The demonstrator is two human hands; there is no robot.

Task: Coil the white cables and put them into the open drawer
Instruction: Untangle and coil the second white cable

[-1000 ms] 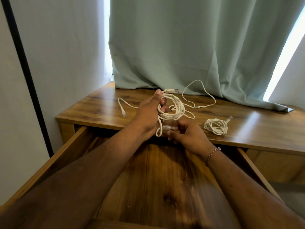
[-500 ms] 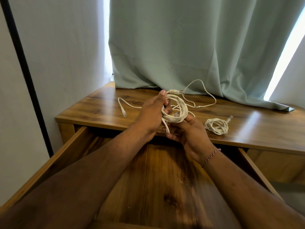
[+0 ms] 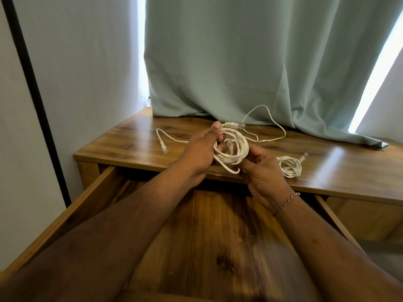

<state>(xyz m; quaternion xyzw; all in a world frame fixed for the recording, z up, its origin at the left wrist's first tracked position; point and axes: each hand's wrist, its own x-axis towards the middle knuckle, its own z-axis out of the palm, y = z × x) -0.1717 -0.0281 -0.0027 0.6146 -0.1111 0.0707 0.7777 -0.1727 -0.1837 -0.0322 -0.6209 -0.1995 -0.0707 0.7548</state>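
Note:
A white cable coil (image 3: 236,149) hangs between both hands above the desk's front edge. My left hand (image 3: 199,153) grips its left side, thumb up beside a plug end. My right hand (image 3: 261,168) holds the coil's right and lower side, and a plug end pokes through the ring's middle. A second, finished coil (image 3: 290,166) lies on the desk to the right of my right hand. A loose white cable (image 3: 270,123) trails over the desktop behind the hands, one end (image 3: 163,147) lying at the left. The open drawer (image 3: 209,232) lies beneath my forearms.
The wooden desk (image 3: 349,166) stands against a wall at the left. A pale green curtain (image 3: 250,62) hangs behind it and rests on the back of the desktop. The drawer's side walls (image 3: 87,205) flank my arms.
My right hand has moved up from the coil's bottom to its right side, and a plug end has been passed through the ring. The left hand has held its grip.

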